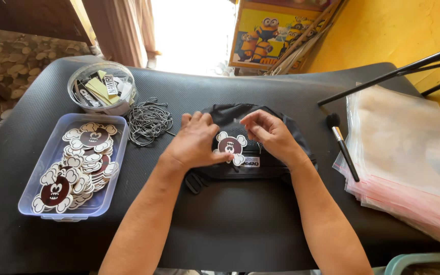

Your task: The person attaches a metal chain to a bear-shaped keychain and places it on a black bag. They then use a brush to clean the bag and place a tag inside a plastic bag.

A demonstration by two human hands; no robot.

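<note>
Black textured matting covers the table (pixel 260 229) I work at, with a yellow wall and bright daylight beyond its far edge. My left hand (pixel 195 142) lies flat, fingers close together, pressing down on the left side of a small skull-and-crossbones tag (pixel 230 146), maroon with cream bone-ends. My right hand (pixel 270 133) curls over its upper right, fingertips pinched narrow at something fine there; a thin chain perhaps, though my knuckles hide it and I cannot tell. The tag sits on a black fabric pouch (pixel 250 168) near the middle of the surface. I judge the tag light, flat and fairly stiff, best taken by its rim or a bone-end between thumb and forefinger; the pouch looks soft and floppy, likely to sag unless held by its seam or strap. Toward the left edge a clear plastic tray (pixel 47 196) holds a heap of the same tags, and beyond it, near the far left corner, stands a round clear tub (pixel 102 87) of small labels. A tangle of ball chains (pixel 148 122) lies between tub and pouch. Along the right edge sits a stack of clear zip bags (pixel 408 168), a black-handled brush (pixel 343 147) resting beside it.
</note>
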